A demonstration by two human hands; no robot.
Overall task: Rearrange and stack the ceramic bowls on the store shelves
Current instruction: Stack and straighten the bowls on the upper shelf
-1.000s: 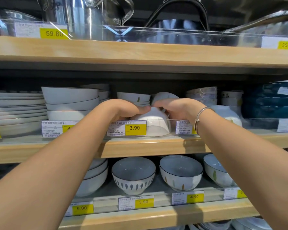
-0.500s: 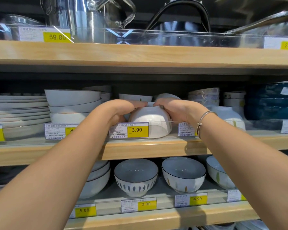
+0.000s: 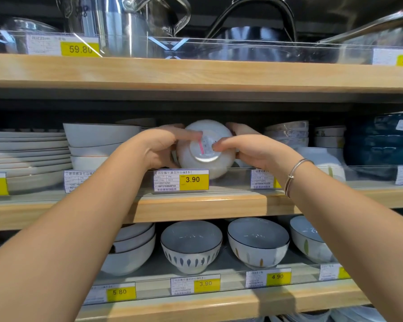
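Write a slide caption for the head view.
Left hand and right hand hold a white bowl, its base facing the camera, at the middle shelf.

Glossy ceramic bowl (image 3: 205,149), wooden shelf (image 3: 196,205)

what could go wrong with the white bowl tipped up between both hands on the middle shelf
1. The white ceramic bowl is tipped on its side, foot toward the camera, gripped only at its sides by the left hand and right hand; it could slip and chip on the light wooden shelf.
2. Turning it could knock the stack of wide white bowls close beside the left hand.
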